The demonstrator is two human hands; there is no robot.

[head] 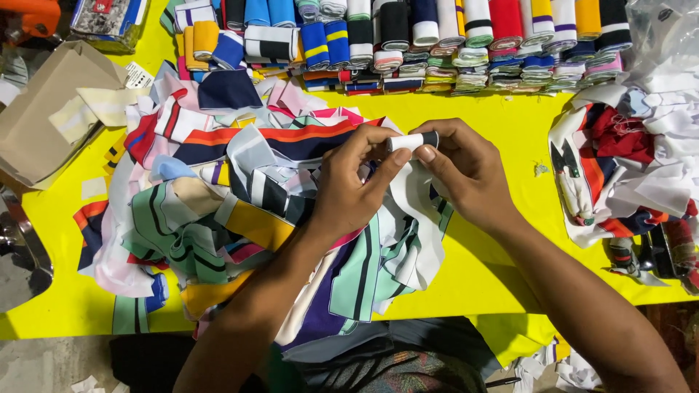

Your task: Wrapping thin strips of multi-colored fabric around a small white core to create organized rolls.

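Soft knit cloth strips [240,204]; glossy smooth yellow table [502,131]; matt cardboard box [44,116].

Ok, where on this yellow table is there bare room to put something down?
Bare yellow table lies between the folded stacks and the right hand, and below that forearm, beside the loose strip pile. The left corner is free too. The right heap and cardboard box are crowded.

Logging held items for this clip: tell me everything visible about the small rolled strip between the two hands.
The rolled strip is a small, tightly rolled band of what looks like ribbed knit cloth, mostly white with a black end toward the right. It lies roughly level, above the heap of striped cloth pieces on the yellow table. The left hand pinches its left end; the right hand grips the black end between thumb and fingers.
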